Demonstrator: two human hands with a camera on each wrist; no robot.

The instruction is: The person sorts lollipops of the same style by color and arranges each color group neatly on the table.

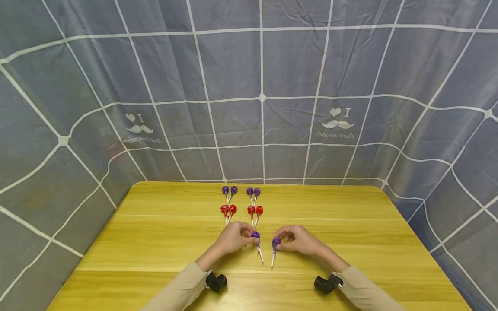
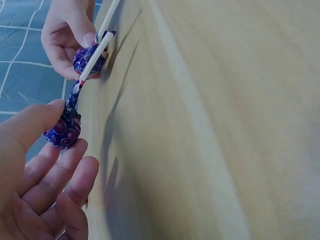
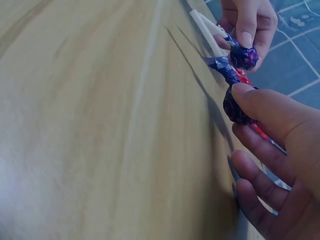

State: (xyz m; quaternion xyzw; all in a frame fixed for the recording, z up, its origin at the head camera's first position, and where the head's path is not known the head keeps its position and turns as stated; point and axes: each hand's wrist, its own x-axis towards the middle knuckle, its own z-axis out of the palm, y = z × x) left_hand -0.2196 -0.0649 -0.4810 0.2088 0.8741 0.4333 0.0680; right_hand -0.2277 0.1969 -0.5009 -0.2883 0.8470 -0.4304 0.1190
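Near the middle of the table, my left hand [image 1: 234,238] pinches a purple-wrapped lollipop [image 2: 65,131] by its candy head between thumb and fingers. The white stick slants down toward the front. My right hand [image 1: 300,240] holds a second purple lollipop [image 3: 238,107] by its head in the same way, a short gap to the right. Its stick also points toward me. In both wrist views the two sticks overlap close above the wood. Behind my left hand lie two pairs of red lollipops, a left pair [image 1: 225,209] and a right pair [image 1: 259,210], sticks converging forward.
Farther back lie two pairs of purple lollipops, one left [image 1: 234,190] and one right [image 1: 250,191], their sticks crossing or meeting. The wooden table [image 1: 163,242] ends at a grey curtain [image 1: 233,125] with white grid lines. Black wrist cameras [image 1: 216,282] sit at both cuffs.
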